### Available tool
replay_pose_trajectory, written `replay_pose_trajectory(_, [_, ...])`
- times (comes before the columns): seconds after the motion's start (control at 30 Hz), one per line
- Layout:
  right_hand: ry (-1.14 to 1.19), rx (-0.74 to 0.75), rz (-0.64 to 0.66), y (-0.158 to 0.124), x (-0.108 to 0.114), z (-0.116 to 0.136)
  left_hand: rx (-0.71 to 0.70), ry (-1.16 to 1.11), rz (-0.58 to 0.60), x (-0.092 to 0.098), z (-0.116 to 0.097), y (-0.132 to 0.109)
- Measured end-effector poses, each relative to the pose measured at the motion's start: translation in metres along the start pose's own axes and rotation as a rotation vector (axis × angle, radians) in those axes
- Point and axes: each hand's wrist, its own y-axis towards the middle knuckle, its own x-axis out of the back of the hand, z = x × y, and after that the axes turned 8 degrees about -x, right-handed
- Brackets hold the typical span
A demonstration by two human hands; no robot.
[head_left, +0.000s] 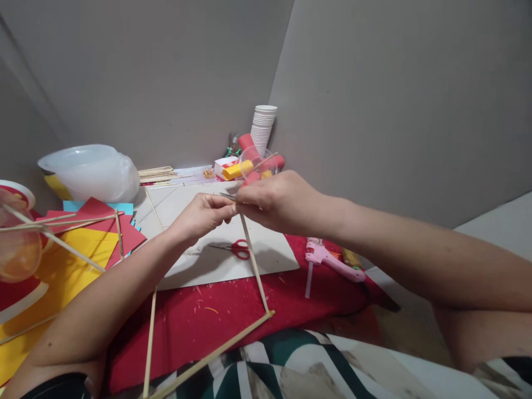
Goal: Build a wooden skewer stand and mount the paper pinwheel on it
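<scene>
Far left, a clear cup (20, 255) stands on its own, something orange and blurred inside it. Beyond the yellow sheets (83, 246) and red sheets (95, 208) sits one translucent bowl (93, 174), contents unreadable, and right beside it a bundle of sticks (155, 175) (far too tightly packed to count). In to the middle: the frame (254, 263) slants up off the person's lap, three sticks on show, two meeting at the near corner. The left hand (208, 216) has thumb and finger pinching the frame's far end, over the white board (270, 257). One pair of red-handled scissors (240, 249) lies below on that board. Behind, a second clear cup (258, 157) holds a thin stick, and one stack of white cups (263, 127) leans by the wall. And here's the right hand (282, 202), meeting the left, fingers closed on a metal tool (226, 196), only its tip poking out. Farther right, one pink glue gun (332, 260) rests on the red cloth (199, 327).
</scene>
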Motion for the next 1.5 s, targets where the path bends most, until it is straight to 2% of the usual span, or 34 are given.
replay_pose_trajectory(0.2, [0.061, 0.005, -0.068, -0.021, -0.012, -0.008, 0.004, -0.011, -0.002, 0.000, 0.001, 0.000])
replay_pose_trajectory(0.37, [0.161, -0.026, -0.084, -0.036, -0.031, -0.017, 0.011, -0.041, 0.016, -0.001, 0.003, 0.000])
replay_pose_trajectory(0.5, [0.226, 0.028, -0.161, -0.045, -0.044, -0.025, 0.013, -0.085, 0.066, 0.002, 0.006, 0.001])
replay_pose_trajectory(0.67, [0.354, 0.020, -0.182, -0.046, -0.049, -0.029, 0.001, -0.157, 0.127, 0.006, 0.005, 0.002])
replay_pose_trajectory(0.77, [0.438, 0.031, -0.162, -0.043, -0.047, -0.028, 0.005, -0.161, 0.113, 0.005, 0.004, 0.002])
replay_pose_trajectory(0.87, [0.589, -0.083, -0.110, -0.040, -0.040, -0.026, -0.022, -0.114, 0.056, 0.002, 0.002, 0.001])
replay_pose_trajectory(0.97, [0.902, -0.211, -0.032, -0.036, -0.036, -0.028, -0.072, -0.051, 0.032, 0.000, -0.001, -0.002])
replay_pose_trajectory(1.1, [1.398, -0.328, 0.106, -0.031, -0.043, -0.035, -0.123, -0.020, 0.009, -0.004, -0.006, -0.006])
replay_pose_trajectory(1.2, [1.619, -0.379, 0.210, -0.028, -0.052, -0.037, -0.153, -0.042, -0.044, -0.009, -0.009, -0.006])
replay_pose_trajectory(1.37, [1.766, -0.425, 0.376, -0.017, -0.055, -0.044, -0.238, -0.015, -0.084, -0.012, -0.010, -0.006])
replay_pose_trajectory(1.5, [1.643, -0.432, 0.510, -0.003, -0.044, -0.051, -0.273, 0.027, -0.052, -0.008, -0.008, -0.005])
